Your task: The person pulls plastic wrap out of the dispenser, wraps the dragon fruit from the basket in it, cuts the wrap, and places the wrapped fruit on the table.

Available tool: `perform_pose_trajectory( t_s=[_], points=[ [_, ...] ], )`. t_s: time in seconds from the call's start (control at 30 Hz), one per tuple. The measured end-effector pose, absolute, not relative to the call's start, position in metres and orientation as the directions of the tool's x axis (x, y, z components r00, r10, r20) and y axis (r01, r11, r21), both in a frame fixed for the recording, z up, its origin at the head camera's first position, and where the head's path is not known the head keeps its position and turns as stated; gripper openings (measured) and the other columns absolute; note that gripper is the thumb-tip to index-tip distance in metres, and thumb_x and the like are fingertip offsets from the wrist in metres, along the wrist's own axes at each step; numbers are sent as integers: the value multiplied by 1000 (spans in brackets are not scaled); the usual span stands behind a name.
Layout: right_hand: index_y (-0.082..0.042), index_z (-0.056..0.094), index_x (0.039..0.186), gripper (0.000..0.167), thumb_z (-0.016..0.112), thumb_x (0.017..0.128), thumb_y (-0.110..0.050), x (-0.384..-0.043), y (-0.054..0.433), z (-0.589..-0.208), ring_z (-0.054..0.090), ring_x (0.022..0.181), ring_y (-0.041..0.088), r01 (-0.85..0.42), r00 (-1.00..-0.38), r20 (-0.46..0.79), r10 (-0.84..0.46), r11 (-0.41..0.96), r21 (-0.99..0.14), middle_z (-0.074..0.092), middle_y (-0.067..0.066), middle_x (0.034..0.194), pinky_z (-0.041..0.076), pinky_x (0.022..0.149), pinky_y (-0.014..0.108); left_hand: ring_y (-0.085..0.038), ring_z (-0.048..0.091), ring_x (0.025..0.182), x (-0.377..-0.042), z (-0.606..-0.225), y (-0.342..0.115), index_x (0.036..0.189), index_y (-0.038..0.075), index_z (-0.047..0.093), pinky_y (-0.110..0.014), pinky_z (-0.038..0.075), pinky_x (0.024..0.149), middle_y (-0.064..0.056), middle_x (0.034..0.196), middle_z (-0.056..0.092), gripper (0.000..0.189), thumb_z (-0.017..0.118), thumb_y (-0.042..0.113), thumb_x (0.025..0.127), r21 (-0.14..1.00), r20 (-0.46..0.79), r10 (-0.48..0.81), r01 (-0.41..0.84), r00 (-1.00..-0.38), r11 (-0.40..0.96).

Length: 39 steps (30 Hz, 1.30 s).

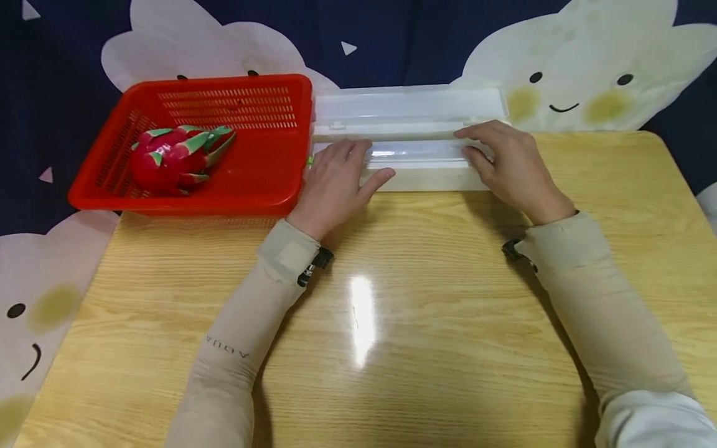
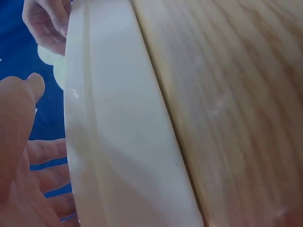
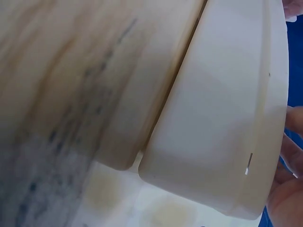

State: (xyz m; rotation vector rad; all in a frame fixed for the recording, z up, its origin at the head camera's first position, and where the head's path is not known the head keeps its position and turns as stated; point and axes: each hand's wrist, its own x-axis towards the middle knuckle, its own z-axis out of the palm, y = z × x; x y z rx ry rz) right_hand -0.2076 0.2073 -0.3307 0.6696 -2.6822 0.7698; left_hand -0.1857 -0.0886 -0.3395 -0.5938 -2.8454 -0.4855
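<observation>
A long white cling film dispenser (image 1: 426,179) lies along the table's back edge with its lid (image 1: 409,102) raised against the cloth. Inside it is a shiny clear roll of film (image 1: 417,151). My left hand (image 1: 338,177) rests over the dispenser's left end, fingers reaching onto the roll and thumb spread out to the right. At the other end, my right hand (image 1: 510,162) arches over the roll, thumb and index finger apart at its tip. In the left wrist view, the left fingers (image 2: 49,177) extend behind the white front wall. Right fingertips (image 3: 293,149) show past the dispenser's edge in the right wrist view.
Left of the dispenser stands a red plastic basket (image 1: 257,202), close beside it. A pink dragon fruit (image 1: 168,158) with green scales lies in the basket. The wooden table (image 1: 426,311) extends toward me, and a dark blue cloth (image 1: 386,43) with white cloud shapes hangs behind.
</observation>
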Motion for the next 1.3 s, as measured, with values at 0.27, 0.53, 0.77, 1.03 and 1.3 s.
perform_pose_trajectory(
  t_s=[0.27, 0.53, 0.77, 1.03, 1.3],
  points=[
    [-6, 71, 129, 30, 63, 103, -18, -210, 206, -320, 66, 121, 40, -431, -900, 274, -339, 787, -441, 71, 20, 131, 49, 105, 55, -31, 64, 116, -188, -336, -92, 131, 6, 63, -45, 51, 110, -13, 130, 69, 49, 44, 46, 109, 246, 290, 366, 439, -884, 864],
    [-7, 75, 123, 27, 65, 101, -20, -218, 203, -313, 70, 110, 36, -346, -938, 180, -295, 802, -487, 74, 19, 126, 52, 93, 49, -31, 69, 115, -192, -333, -85, 134, 5, 66, -44, 54, 109, -14, 133, 71, 41, 45, 31, 110, 180, 281, 343, 401, -896, 898],
    [-7, 75, 123, 28, 68, 100, -22, -226, 200, -310, 68, 104, 32, -255, -966, 99, -239, 821, -511, 75, 19, 122, 46, 84, 36, -30, 71, 91, -194, -326, -79, 119, 5, 70, -41, 62, 90, -14, 114, 75, 30, 49, 22, 108, 161, 281, 317, 370, -906, 915],
    [-8, 78, 119, 27, 72, 98, -23, -225, 198, -317, 70, 115, 33, -268, -963, 159, -217, 815, -514, 75, 17, 126, 47, 88, 33, -31, 71, 90, -197, -327, -84, 119, 3, 71, -41, 62, 91, -16, 116, 75, 27, 51, 15, 107, 190, 273, 315, 372, -909, 908],
    [-8, 76, 123, 29, 71, 99, -21, -229, 199, -319, 66, 120, 35, -245, -969, 141, -201, 804, -541, 72, 18, 131, 48, 96, 43, -31, 71, 94, -199, -329, -81, 126, 6, 71, -42, 61, 95, -14, 120, 75, 30, 51, 20, 107, 202, 271, 267, 326, -925, 924]
  ],
)
